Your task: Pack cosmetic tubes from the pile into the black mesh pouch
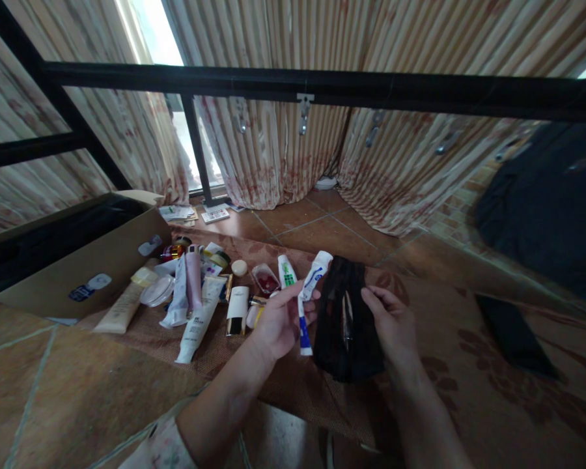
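My left hand (pixel 279 326) is closed around a white and blue squeeze tube (pixel 312 280), held upright just left of a black pouch (pixel 328 345). The pouch lies with its opening facing up, and a slim, shiny item (pixel 346 319) shows inside. My right hand (pixel 393 322) grips the pouch's right edge between thumb and fingers. Behind my left hand are a small white and green tube (pixel 287 270) and a clear case with dark red contents (pixel 265 279). A white bottle with a gold band (pixel 237 309) lies to the left.
Several cosmetic tubes and jars, among them a long white tube (pixel 200 322), are heaped at left beside a cardboard box (pixel 102 273) holding something black. A dark flat item (pixel 515 335) rests on the brown patterned cloth (pixel 434 312) at right. A black metal bar (pixel 283 81) crosses ahead.
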